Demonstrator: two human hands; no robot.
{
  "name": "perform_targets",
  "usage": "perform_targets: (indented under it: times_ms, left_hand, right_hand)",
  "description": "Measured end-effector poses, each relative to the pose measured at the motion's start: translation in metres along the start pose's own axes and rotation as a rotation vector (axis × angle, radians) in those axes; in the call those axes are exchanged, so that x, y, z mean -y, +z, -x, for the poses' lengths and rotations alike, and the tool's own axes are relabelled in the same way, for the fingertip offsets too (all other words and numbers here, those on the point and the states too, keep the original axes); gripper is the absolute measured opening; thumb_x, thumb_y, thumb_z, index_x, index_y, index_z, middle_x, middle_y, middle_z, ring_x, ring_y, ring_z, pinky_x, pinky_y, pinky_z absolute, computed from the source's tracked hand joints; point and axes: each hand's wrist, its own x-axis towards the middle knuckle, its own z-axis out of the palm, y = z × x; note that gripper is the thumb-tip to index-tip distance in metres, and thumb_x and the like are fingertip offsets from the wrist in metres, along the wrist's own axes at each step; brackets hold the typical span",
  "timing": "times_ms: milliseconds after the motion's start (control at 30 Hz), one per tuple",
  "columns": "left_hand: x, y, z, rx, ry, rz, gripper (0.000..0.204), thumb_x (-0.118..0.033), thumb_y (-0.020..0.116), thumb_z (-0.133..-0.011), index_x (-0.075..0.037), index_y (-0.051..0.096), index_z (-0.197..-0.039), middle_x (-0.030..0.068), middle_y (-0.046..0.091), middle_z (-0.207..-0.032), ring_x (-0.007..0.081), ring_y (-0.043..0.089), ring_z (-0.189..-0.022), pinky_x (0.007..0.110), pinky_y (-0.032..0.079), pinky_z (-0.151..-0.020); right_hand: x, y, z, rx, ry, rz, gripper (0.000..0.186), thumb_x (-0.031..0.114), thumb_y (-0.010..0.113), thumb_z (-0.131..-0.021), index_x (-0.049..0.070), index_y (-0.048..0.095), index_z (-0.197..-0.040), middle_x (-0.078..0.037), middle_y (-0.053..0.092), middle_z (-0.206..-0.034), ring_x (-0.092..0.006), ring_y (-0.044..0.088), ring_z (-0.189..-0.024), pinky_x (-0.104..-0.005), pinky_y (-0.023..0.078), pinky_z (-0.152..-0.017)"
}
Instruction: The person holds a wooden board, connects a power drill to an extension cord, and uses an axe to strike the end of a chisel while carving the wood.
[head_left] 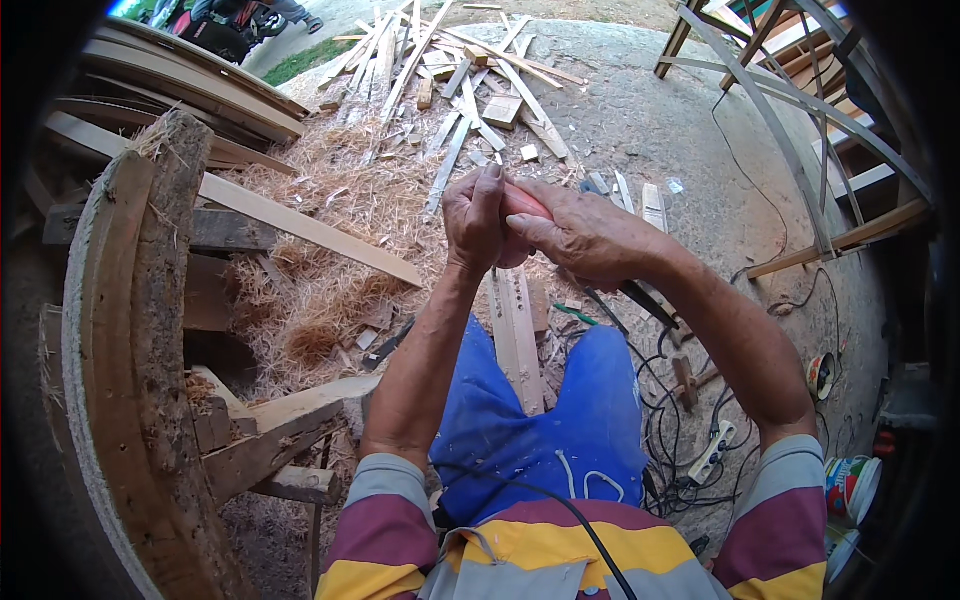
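In front of my chest, both hands meet around a reddish-orange rounded object [528, 199], mostly covered by fingers, so its kind does not show. My left hand [474, 215] is closed at its left end, thumb uppermost. From the right, my right hand [585, 228] wraps over it with the thumb along its near side. Below the hands, a pale wooden strip [516, 345] with a row of dark holes runs between my knees. A dark, long tool-like thing [648, 303] lies beneath my right wrist, partly hidden by it.
Wood shavings [320, 280] cover the ground at left, near a thick timber frame [120, 330]. Offcuts [470, 80] are heaped ahead. Black cables and a white power strip [712, 452] lie at right, by a hammer-like wooden tool [686, 382]. A frame [800, 100] stands far right.
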Motion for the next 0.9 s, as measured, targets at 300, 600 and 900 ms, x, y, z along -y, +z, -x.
perform_targets:
  times_ms: [300,600,900]
  left_hand:
    - [0.016,-0.008,0.01,-0.01,-0.007,-0.021,0.045,-0.031,0.046,-0.1,0.001,0.066,-0.075,0.0055,0.063,-0.068,0.0107,0.056,-0.061,0.028,0.048,-0.062]
    - [0.027,-0.002,0.023,-0.07,0.018,-0.06,0.042,-0.031,0.049,-0.098,0.0,0.063,-0.074,0.0025,0.058,-0.066,0.0091,0.05,-0.062,0.029,0.042,-0.059]
    - [0.041,-0.003,0.033,-0.13,0.024,-0.081,0.039,-0.03,0.05,-0.095,-0.001,0.057,-0.07,0.0023,0.054,-0.064,0.0105,0.048,-0.061,0.031,0.042,-0.058]
  right_hand:
    - [-0.002,0.011,-0.002,0.042,0.042,0.004,0.063,0.044,0.045,-0.101,0.008,0.035,-0.152,-0.024,0.06,-0.131,-0.0413,0.06,-0.118,-0.0455,0.044,-0.104]
    - [-0.019,0.025,-0.001,-0.013,-0.012,0.008,0.071,0.052,0.046,-0.097,0.012,0.033,-0.154,-0.026,0.063,-0.127,-0.0431,0.062,-0.113,-0.0483,0.047,-0.098]
    - [-0.031,0.036,-0.007,0.022,-0.034,0.012,0.071,0.053,0.046,-0.097,0.013,0.034,-0.154,-0.025,0.063,-0.126,-0.0443,0.063,-0.111,-0.0505,0.048,-0.099]
